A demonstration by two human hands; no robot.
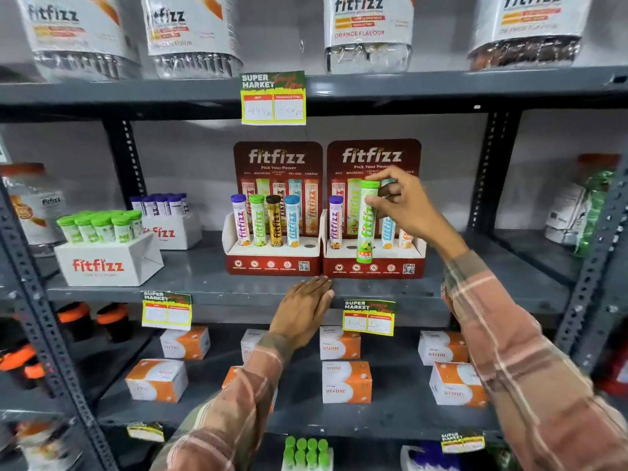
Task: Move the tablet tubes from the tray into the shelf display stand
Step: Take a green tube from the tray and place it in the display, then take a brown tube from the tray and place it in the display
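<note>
Gripping a green tube (366, 222) near its cap, the right hand (402, 207) holds it upright in front of the right display stand (373, 263), thumb and fingers pinched around the upper part. Tube bottom sits low against the stand's front edge, just before the holes; cannot tell if it touches the card. Right stand already holds a purple-capped tube (335, 222) in its leftmost slot, with a light blue tube (388, 232) and an orange one partly hidden behind the hand.

Left hand (306, 309) lies flat, fingers stretched out and holding nothing, palm down on the front lip of the grey shelf (210, 287), just below the gap between the two stands.

Left display stand (272, 263) holds four tubes in a row: purple cap, green cap, dark cap, blue cap; its rightmost hole is open.

On the same shelf to the left, a white tray (108, 263) carries several green-capped tubes (98, 226); behind it a second white tray (176, 232) carries purple-capped tubes. Big jars (368, 32) stand on the shelf above, orange-and-white boxes (346, 382) on the shelf below. Yellow price tags (273, 98) hang from the shelf edges. Both sleeves are plaid.
</note>
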